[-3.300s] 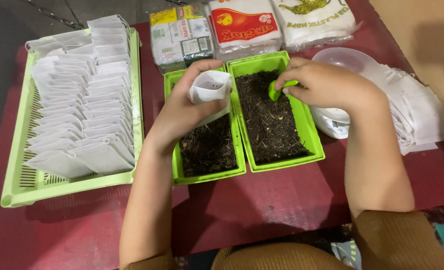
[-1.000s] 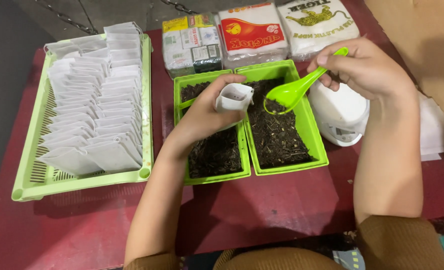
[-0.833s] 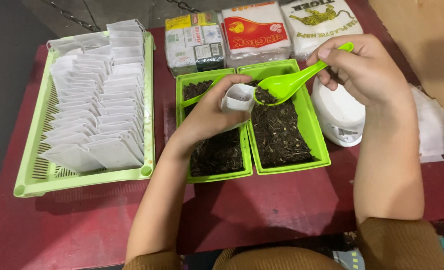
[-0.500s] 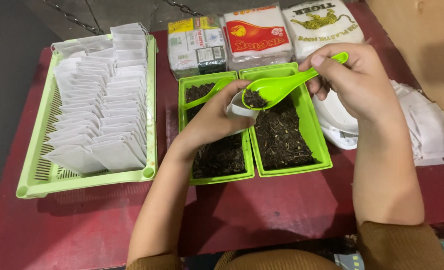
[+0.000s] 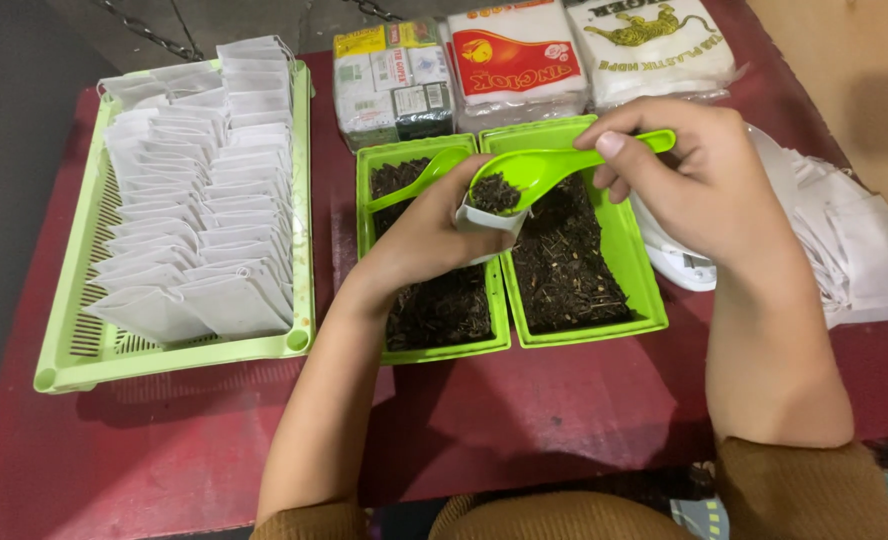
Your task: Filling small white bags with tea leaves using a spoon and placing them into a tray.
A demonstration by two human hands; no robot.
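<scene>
Over tray rims [image 5: 504,330], spoon [image 5: 534,170] meets bag [image 5: 474,215] (held).

The near strip of the red table [image 5: 564,420] in front of the two small green trays [image 5: 584,330] lies bare between the forearms, wide enough for a hand to pass. Left of them a narrow bare lane runs between the small trays and the big slotted tray [image 5: 74,350], which is packed with rows of white paper bags [image 5: 194,230]. The far edge is walled off by three packets [image 5: 524,60] standing side by side, touching the small trays. To the right, a white bowl [image 5: 674,265] and a loose heap of empty bags [image 5: 854,250] crowd the table edge
</scene>
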